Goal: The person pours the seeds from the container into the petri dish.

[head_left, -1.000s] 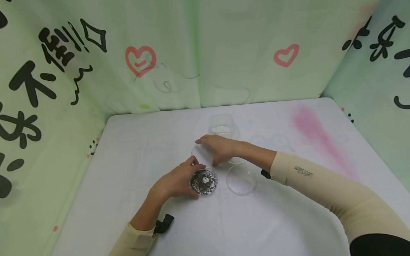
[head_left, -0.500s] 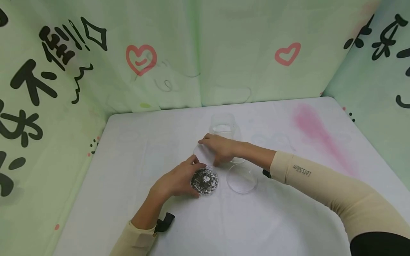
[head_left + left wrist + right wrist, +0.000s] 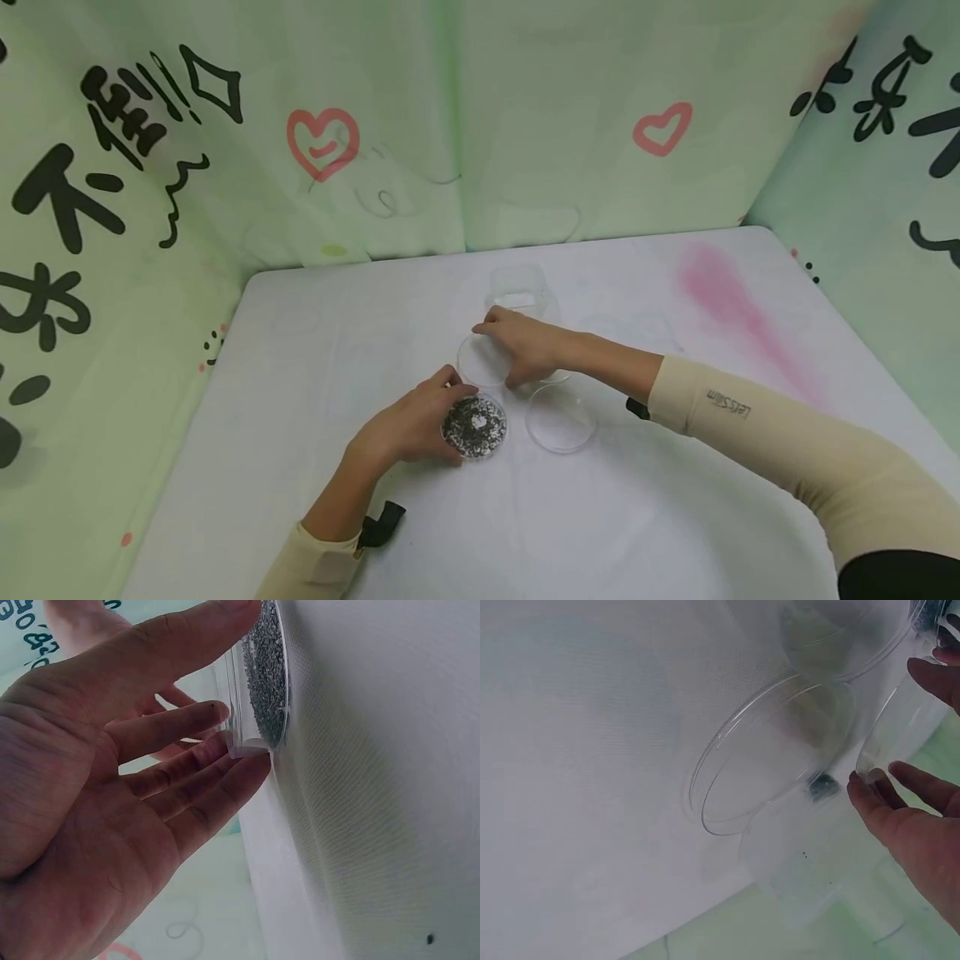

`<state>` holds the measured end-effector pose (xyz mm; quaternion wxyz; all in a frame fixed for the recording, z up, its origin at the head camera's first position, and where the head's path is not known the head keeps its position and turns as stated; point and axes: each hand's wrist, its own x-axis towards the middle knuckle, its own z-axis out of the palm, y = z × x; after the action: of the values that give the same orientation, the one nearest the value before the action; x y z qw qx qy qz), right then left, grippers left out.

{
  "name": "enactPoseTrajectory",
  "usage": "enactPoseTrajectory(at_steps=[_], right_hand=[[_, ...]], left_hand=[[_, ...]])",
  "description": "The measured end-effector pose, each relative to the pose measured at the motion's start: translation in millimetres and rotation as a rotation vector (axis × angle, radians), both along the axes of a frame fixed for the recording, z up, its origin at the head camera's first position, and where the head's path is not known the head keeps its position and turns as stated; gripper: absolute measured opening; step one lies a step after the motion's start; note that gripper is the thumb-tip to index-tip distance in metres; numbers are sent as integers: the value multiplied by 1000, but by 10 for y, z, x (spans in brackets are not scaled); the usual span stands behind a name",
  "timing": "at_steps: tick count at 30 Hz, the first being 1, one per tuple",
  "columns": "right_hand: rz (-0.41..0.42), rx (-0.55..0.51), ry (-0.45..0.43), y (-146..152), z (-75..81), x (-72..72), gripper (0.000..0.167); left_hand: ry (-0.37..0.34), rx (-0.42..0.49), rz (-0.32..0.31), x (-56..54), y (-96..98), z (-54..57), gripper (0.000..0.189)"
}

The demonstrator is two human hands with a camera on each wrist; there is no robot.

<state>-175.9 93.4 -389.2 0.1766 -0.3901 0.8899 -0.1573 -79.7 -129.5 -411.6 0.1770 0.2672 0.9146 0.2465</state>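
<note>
My left hand [image 3: 412, 423] grips the near-left petri dish [image 3: 474, 427], which holds dark and white granules, thumb on the near side and fingers on the far side. In the left wrist view the granules [image 3: 268, 682] show through the clear side wall, low over the cloth. Just behind it, my right hand [image 3: 528, 342] holds a clear round petri dish piece [image 3: 480, 361] by its edge, between thumb and fingers. The right wrist view shows the fingertips [image 3: 859, 784] at that piece's rim. Another clear dish [image 3: 561, 419] lies right of the granule dish.
A further clear round dish [image 3: 557, 377] is partly hidden under my right forearm. At the back stands a clear squarish container [image 3: 519, 287]. The white cloth-covered table [image 3: 360, 333] bears a pink stain [image 3: 723, 292] at right. A printed green curtain [image 3: 540, 150] borders the table's back and sides.
My right hand has shifted slightly right with the clear piece, and more of that piece shows now. The left hand keeps its hold on the granule dish. The head view has moved a little.
</note>
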Motion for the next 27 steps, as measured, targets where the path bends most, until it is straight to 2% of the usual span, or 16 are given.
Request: enactPoseTrajectory(at_steps=[6, 10, 18, 27], right_hand=[[-44, -3, -33, 117, 75, 66, 96], [-66, -42, -40, 248, 115, 97, 94], [-74, -202, -13, 497, 192, 152, 89], [-122, -349, -32, 696, 210, 198, 89]], left_hand=[[-5, -17, 4, -3, 13, 1, 88], [-9, -18, 10, -5, 16, 11, 88], [-2, -17, 9, -7, 15, 11, 88], [-13, -9, 24, -2, 37, 19, 88]])
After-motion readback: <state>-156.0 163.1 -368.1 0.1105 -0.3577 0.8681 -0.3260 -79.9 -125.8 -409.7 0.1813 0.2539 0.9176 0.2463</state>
